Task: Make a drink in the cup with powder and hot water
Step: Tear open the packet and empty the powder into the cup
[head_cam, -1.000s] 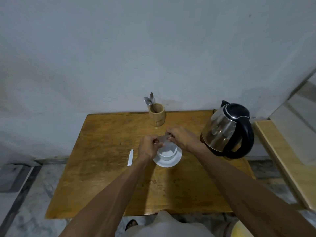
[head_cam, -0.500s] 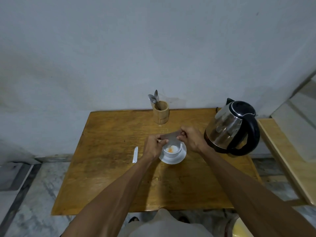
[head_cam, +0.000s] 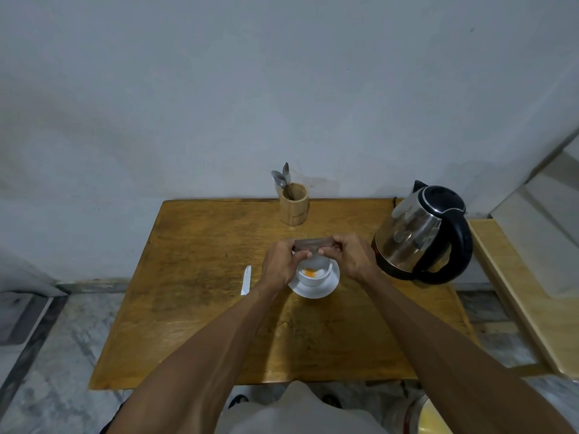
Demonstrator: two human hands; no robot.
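A white cup (head_cam: pixel 316 278) stands on a white saucer (head_cam: pixel 327 289) in the middle of the wooden table (head_cam: pixel 203 292). Orange powder (head_cam: pixel 309 272) lies in the cup's bottom. Just above the cup, my left hand (head_cam: pixel 280 261) and my right hand (head_cam: pixel 349 255) both pinch a brown sachet (head_cam: pixel 314 244), one at each end, held level. A steel kettle (head_cam: pixel 413 236) with a black lid and handle stands right of my right hand.
A wooden holder (head_cam: pixel 294 208) with two spoons (head_cam: pixel 281 178) stands at the table's back edge near the wall. A thin white sachet (head_cam: pixel 246 279) lies left of the cup. A lighter wooden ledge (head_cam: pixel 513 296) runs along the right.
Orange powder has appeared in the cup, which looked white inside a second ago. Both hands have lifted the sachet a little higher over the cup.
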